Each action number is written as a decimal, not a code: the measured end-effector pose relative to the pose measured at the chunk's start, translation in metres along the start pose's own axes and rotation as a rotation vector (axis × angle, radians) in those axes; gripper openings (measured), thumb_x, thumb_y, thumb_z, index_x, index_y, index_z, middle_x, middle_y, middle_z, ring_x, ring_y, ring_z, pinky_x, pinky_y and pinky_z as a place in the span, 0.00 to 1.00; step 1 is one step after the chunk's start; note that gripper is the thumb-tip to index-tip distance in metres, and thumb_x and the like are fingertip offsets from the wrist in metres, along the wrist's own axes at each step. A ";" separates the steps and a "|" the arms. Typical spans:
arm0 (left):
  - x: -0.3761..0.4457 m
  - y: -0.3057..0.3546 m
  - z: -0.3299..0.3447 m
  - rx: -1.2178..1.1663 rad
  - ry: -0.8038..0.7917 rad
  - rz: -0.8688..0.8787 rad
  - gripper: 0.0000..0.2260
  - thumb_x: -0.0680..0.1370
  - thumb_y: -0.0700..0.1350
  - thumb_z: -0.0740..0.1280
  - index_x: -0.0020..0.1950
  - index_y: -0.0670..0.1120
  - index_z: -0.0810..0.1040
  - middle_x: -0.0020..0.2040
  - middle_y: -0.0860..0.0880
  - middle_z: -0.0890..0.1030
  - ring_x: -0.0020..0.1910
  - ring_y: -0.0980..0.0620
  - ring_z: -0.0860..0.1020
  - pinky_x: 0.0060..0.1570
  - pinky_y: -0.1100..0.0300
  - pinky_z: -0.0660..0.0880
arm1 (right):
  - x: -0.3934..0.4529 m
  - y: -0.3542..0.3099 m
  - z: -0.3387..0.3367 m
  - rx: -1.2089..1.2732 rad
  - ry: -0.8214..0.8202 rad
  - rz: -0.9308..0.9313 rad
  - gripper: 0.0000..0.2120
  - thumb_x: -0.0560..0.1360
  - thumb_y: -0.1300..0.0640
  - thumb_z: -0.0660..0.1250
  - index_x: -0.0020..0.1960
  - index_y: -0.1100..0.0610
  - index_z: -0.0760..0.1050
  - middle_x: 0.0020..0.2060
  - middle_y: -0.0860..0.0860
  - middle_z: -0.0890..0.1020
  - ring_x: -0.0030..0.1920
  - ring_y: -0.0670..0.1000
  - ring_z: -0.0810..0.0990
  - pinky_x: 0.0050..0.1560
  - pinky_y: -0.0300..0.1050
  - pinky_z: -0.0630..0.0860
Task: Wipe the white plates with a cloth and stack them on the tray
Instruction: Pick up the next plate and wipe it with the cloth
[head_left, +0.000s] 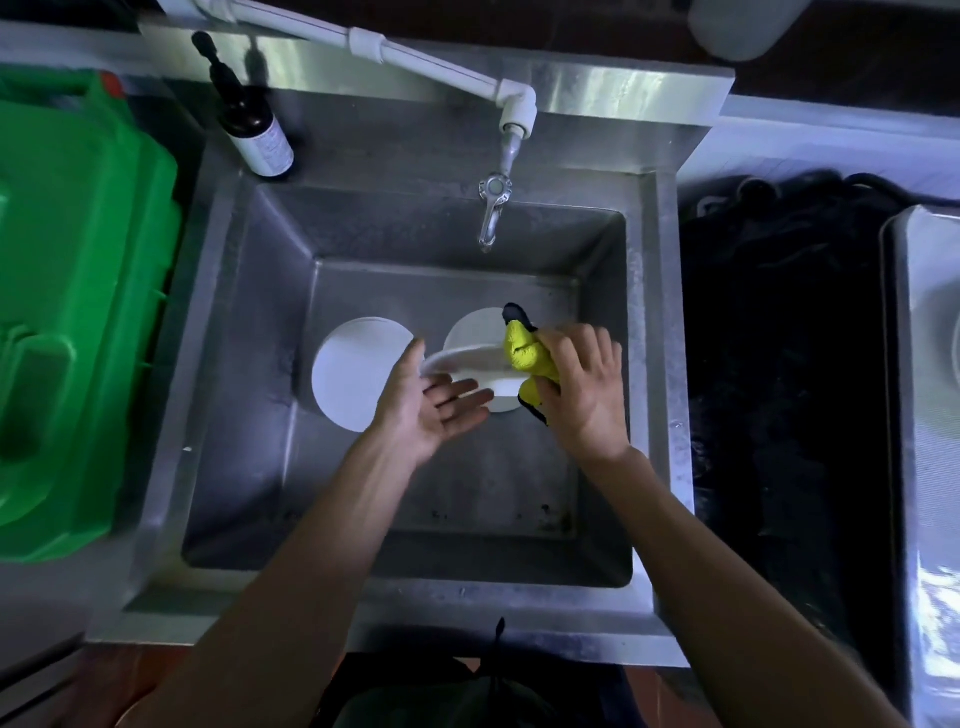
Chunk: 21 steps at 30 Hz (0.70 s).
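Over the steel sink (249, 395), my left hand (434, 410) supports a white plate (462, 358) from below, fingers straight under it and thumb along its left rim; the plate is seen nearly edge-on. My right hand (584, 389) grips a yellow cloth with black trim (527, 353) and presses it on the plate's right edge. A stack of white plates (353, 371) lies on the sink floor at the left. Another white plate (475, 327) lies on the floor behind the held one, partly hidden. A steel tray (904, 415) sits at the far right, cut off by the frame.
A tap (493, 208) hangs over the back of the sink from a white pipe. A dark pump bottle (252, 124) stands at the sink's back left corner. A green plastic container (78, 312) fills the left side. A black mat (779, 364) lies between sink and tray.
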<state>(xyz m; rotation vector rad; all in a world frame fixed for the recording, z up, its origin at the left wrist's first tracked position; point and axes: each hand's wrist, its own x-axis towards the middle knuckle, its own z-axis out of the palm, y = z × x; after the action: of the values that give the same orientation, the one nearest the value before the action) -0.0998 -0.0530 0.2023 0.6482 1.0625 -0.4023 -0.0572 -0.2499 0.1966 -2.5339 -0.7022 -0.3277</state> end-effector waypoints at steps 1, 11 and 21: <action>-0.001 0.002 0.007 -0.010 0.023 0.022 0.25 0.80 0.59 0.66 0.60 0.37 0.72 0.55 0.35 0.84 0.49 0.35 0.85 0.45 0.43 0.84 | -0.001 -0.002 0.000 -0.004 0.004 -0.017 0.24 0.68 0.65 0.71 0.62 0.55 0.70 0.52 0.57 0.77 0.48 0.60 0.73 0.46 0.54 0.70; -0.002 0.006 0.020 -0.149 0.050 0.141 0.13 0.83 0.33 0.61 0.67 0.35 0.72 0.59 0.35 0.81 0.55 0.39 0.83 0.45 0.41 0.83 | -0.024 0.004 -0.004 0.048 -0.199 -0.054 0.28 0.71 0.69 0.70 0.70 0.54 0.72 0.63 0.55 0.76 0.59 0.59 0.74 0.56 0.56 0.72; -0.008 -0.006 0.014 -0.029 -0.054 0.288 0.15 0.83 0.36 0.62 0.70 0.44 0.74 0.62 0.41 0.82 0.56 0.42 0.83 0.48 0.44 0.83 | -0.014 -0.022 -0.008 0.492 -0.300 0.412 0.27 0.76 0.62 0.68 0.71 0.46 0.64 0.62 0.49 0.76 0.63 0.55 0.74 0.62 0.54 0.73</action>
<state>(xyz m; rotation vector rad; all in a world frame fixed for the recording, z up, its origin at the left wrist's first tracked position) -0.0974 -0.0673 0.2125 0.7488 0.9060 -0.1533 -0.0813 -0.2435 0.2069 -2.1895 -0.2947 0.3352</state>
